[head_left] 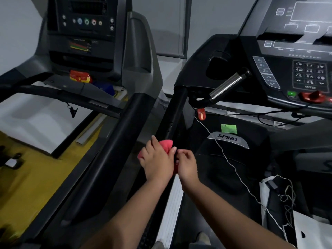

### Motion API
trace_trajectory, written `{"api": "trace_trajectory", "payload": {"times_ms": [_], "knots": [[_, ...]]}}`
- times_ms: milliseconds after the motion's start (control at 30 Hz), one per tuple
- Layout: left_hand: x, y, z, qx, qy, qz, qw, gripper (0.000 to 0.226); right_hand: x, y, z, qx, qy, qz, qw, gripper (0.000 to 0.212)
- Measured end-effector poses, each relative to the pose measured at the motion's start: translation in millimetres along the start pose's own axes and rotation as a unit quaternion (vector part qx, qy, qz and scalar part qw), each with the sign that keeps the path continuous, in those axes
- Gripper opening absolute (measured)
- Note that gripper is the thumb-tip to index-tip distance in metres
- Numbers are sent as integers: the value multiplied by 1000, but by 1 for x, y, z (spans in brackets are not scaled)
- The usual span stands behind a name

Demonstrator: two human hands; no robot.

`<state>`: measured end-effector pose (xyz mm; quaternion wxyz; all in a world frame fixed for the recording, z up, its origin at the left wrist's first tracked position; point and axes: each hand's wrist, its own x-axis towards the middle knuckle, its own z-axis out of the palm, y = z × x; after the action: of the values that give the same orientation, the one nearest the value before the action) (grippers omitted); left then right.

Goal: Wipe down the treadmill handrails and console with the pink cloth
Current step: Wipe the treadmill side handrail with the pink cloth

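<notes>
The pink cloth [166,145] is bunched over the near end of the right treadmill's black left handrail [173,114]. My left hand [157,161] lies on top of the cloth and wraps around it and the rail. My right hand [186,163] sits just to its right, fingers curled, pinching the cloth's lower edge. The right treadmill's console [294,51] with keypad stands at the upper right, and a chrome grip bar [227,85] slants below it. Much of the cloth is hidden under my hands.
A second treadmill stands on the left with its own console [84,24] and thick black handrail [116,141] running close beside the one under the cloth. A white cord [233,168] and red safety clip [201,114] hang at right. A white bag [280,203] sits lower right.
</notes>
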<state>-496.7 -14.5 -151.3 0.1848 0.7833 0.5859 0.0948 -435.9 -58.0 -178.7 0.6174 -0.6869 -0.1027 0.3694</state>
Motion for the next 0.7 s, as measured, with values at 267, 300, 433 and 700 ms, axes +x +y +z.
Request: {"api": "trace_trajectory", "payload": {"times_ms": [267,300,433,700], "knots": [[3,-3,-18,-326,20,-33,945,41,-12,-5,8,-74,-147,-101,981,34],[4,-8,-19,-375,29,-35,926,37,-15,-5,11,-114,-143,-114,977,44],[18,-26,-19,-434,40,-46,899,24,-17,4,38,-160,-88,-127,975,68],[47,-24,-1,-303,-88,-124,941,52,11,1,60,44,-20,50,998,41]]}}
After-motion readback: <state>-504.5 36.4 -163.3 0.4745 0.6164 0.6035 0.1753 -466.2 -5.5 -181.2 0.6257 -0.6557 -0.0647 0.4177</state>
